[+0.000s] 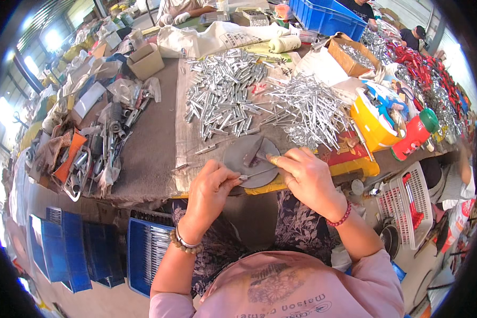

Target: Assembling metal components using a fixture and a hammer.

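- Left hand [209,188]: I saw it pinching a small metal fitting [243,177] between thumb and forefinger, the other fingers curled.
- Right hand [310,177]: partly closed, thumb and fingers at the right end of a thin rod [261,172]; I could not tell how firmly they gripped it.
- The rod and fitting were over the near half of a grey disc [232,159], between the two hands. I could not tell whether the rod touched the disc.
- Disc smooth, matte and round; a dark, angular piece [253,151] sat on it.
- Rod slender and straight, dull silver; fitting shinier and stubby, at its left end.
- Long axis ran nearly crosswise, the right end slightly farther from the wearer.
- Beyond the disc, a heap of short silvery cylinders [217,100], tips pointing every way; to its right, a tangle of slimmer metal pins [312,106].
- Underneath, I noted a worn, creased tan sheet [188,153].
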